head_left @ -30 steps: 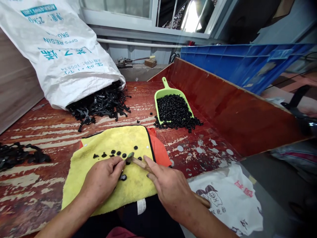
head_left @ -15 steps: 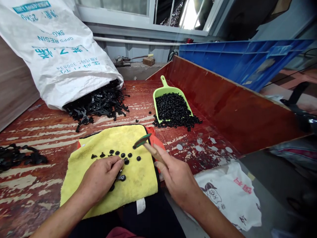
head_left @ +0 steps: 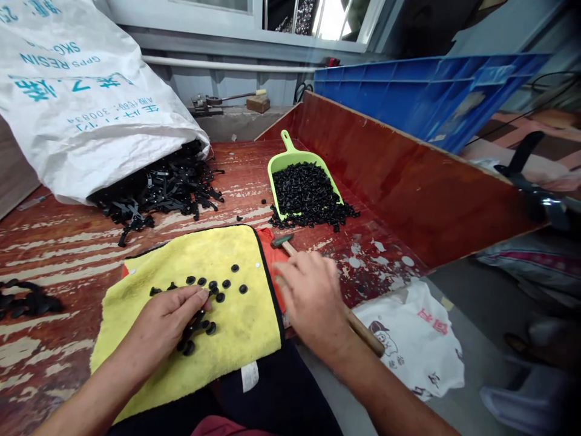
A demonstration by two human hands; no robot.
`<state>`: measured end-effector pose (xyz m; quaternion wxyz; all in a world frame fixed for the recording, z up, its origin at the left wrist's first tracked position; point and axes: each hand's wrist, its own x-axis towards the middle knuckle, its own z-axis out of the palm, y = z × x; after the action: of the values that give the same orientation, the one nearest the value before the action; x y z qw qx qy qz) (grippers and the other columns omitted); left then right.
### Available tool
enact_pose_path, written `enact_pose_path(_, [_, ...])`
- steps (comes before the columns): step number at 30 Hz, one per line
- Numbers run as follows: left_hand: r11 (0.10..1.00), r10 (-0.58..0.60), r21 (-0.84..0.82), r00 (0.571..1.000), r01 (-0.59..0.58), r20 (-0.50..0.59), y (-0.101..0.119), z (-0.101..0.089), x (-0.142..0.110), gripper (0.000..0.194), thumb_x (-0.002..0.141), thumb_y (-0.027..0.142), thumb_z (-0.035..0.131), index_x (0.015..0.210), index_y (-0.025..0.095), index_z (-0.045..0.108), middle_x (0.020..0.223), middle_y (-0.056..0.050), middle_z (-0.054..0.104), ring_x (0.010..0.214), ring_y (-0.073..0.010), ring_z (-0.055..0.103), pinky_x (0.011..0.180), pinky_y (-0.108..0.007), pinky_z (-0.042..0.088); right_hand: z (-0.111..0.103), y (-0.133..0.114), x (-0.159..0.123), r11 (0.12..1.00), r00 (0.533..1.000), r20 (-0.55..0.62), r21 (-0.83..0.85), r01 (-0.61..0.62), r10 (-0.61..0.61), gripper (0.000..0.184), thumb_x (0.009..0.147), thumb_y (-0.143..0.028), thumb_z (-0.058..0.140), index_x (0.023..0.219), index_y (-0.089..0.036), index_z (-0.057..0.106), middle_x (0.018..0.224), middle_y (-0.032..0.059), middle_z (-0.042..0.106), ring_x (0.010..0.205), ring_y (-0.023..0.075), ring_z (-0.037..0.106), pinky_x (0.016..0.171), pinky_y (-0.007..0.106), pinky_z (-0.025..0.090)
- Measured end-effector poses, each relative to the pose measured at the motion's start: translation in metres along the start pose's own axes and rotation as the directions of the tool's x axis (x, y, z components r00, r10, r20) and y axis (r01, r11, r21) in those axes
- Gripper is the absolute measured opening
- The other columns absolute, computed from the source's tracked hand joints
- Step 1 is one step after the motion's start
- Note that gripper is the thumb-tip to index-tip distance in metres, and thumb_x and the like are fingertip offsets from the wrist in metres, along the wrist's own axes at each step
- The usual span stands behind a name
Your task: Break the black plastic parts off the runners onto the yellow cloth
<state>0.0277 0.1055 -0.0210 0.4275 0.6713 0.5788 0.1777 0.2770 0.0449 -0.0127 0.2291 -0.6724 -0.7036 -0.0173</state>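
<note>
A yellow cloth (head_left: 247,327) lies in front of me with several small round black plastic caps (head_left: 243,289) on it. My left hand (head_left: 170,315) is closed over the cloth, pinching a black plastic part (head_left: 197,324) with round ends; much of the part is hidden under the fingers. To the right of the cloth lies a hammer (head_left: 367,336) with a green-marked head and a wooden handle. Over its handle is my right hand (head_left: 311,297), its fingers loosened and partly apart, slightly blurred.
A green dustpan (head_left: 272,181) heaped with small black pieces stands at the back. At left, a white sack (head_left: 104,115) spills black plastic parts (head_left: 167,188). More dark parts (head_left: 27,300) lie at the left edge. A wooden board (head_left: 385,163) and blue crate (head_left: 385,97) border the right.
The hammer has come down from above the cloth to the table at its right, and my right hand has loosened on it. My left hand stays at the black part. The view has shifted.
</note>
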Motion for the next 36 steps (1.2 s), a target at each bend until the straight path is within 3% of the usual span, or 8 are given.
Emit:
enact_pose_path(6, [0.994, 0.026, 0.101, 0.996, -0.035, 0.082, -0.002, 0.002, 0.0, 0.045, 0.09, 0.058, 0.044, 0.07, 0.022, 0.062, 0.068, 0.0, 0.061, 0.07, -0.0203, 0.055, 0.065, -0.029, 0.037, 0.023, -0.051, 0.005, 0.968, 0.988, 0.107, 0.236, 0.081, -0.108, 0.01, 0.093, -0.029, 0.062, 0.093, -0.027, 0.071, 0.088, 0.0001, 0.063, 0.092, 0.0207, 0.048, 0.082, 0.038, 0.03])
enact_pose_path(15, [0.954, 0.06, 0.291, 0.997, -0.073, 0.053, 0.006, 0.006, -0.002, 0.044, 0.09, 0.055, 0.037, 0.067, 0.023, 0.055, 0.06, 0.002, 0.055, 0.062, -0.0193, 0.053, 0.062, -0.029, 0.035, 0.035, -0.061, 0.014, 0.976, 0.985, 0.123, 0.194, 0.096, -0.121, 0.011, 0.091, -0.029, 0.063, 0.082, -0.025, 0.07, 0.085, 0.0, 0.061, 0.09, 0.0214, 0.048, 0.079, 0.039, 0.029])
enact_pose_path(19, [0.945, 0.062, 0.317, 0.997, -0.076, 0.055, 0.005, 0.007, -0.004, 0.045, 0.091, 0.056, 0.035, 0.068, 0.023, 0.054, 0.061, 0.003, 0.053, 0.062, -0.0187, 0.053, 0.061, -0.029, 0.034, 0.014, -0.04, 0.011, 0.991, 0.992, 0.056, 0.08, 0.105, -0.11, 0.011, 0.094, -0.031, 0.06, 0.097, -0.025, 0.069, 0.093, 0.0034, 0.062, 0.094, 0.0232, 0.049, 0.081, 0.038, 0.032])
enact_pose_path(22, [0.942, 0.057, 0.327, 0.997, -0.072, 0.053, 0.006, 0.008, -0.003, 0.044, 0.092, 0.055, 0.035, 0.067, 0.023, 0.052, 0.06, 0.003, 0.052, 0.062, -0.0183, 0.053, 0.061, -0.029, 0.033, -0.011, -0.003, 0.004, 0.966, 0.995, 0.036, -0.244, -0.079, 0.091, 0.024, 0.09, -0.039, 0.065, 0.105, -0.019, 0.065, 0.102, 0.0099, 0.061, 0.097, 0.0279, 0.049, 0.081, 0.039, 0.033])
enact_pose_path(25, [0.94, 0.062, 0.333, 0.997, -0.074, 0.048, 0.006, 0.008, -0.002, 0.042, 0.092, 0.053, 0.035, 0.066, 0.023, 0.049, 0.06, 0.003, 0.053, 0.062, -0.0181, 0.053, 0.062, -0.029, 0.033, -0.023, 0.037, -0.004, 0.888, 0.953, 0.17, -0.431, -0.157, 0.251, 0.031, 0.087, -0.048, 0.067, 0.093, -0.017, 0.063, 0.095, 0.0104, 0.061, 0.093, 0.0285, 0.053, 0.074, 0.035, 0.033])
enact_pose_path(31, [0.944, 0.066, 0.32, 0.997, -0.076, 0.043, 0.009, 0.008, -0.005, 0.04, 0.093, 0.049, 0.036, 0.066, 0.023, 0.049, 0.062, 0.003, 0.055, 0.063, -0.0183, 0.055, 0.063, -0.028, 0.033, -0.02, 0.065, -0.01, 0.93, 0.847, 0.395, -0.237, -0.28, 0.356, 0.006, 0.092, -0.023, 0.051, 0.094, -0.02, 0.055, 0.082, 0.0029, 0.063, 0.07, 0.0198, 0.058, 0.059, 0.028, 0.028])
enact_pose_path(33, [0.941, 0.069, 0.328, 0.997, -0.079, 0.042, 0.011, 0.007, -0.006, 0.039, 0.093, 0.047, 0.036, 0.066, 0.023, 0.05, 0.063, 0.003, 0.057, 0.064, -0.0185, 0.057, 0.063, -0.029, 0.033, -0.027, 0.057, -0.015, 0.934, 0.834, 0.431, -0.064, -0.353, 0.345, 0.018, 0.094, -0.023, 0.048, 0.111, -0.02, 0.053, 0.08, 0.0013, 0.065, 0.069, 0.0199, 0.06, 0.06, 0.028, 0.032])
enact_pose_path(36, [0.932, 0.079, 0.352, 0.996, -0.09, 0.045, 0.013, 0.007, -0.006, 0.039, 0.094, 0.046, 0.036, 0.067, 0.023, 0.051, 0.063, 0.002, 0.058, 0.064, -0.0189, 0.057, 0.063, -0.029, 0.033, -0.042, 0.034, -0.025, 0.884, 0.86, 0.474, 0.298, -0.36, 0.19, 0.035, 0.098, -0.026, 0.045, 0.133, -0.028, 0.047, 0.093, -0.0004, 0.07, 0.079, 0.019, 0.065, 0.067, 0.026, 0.042])
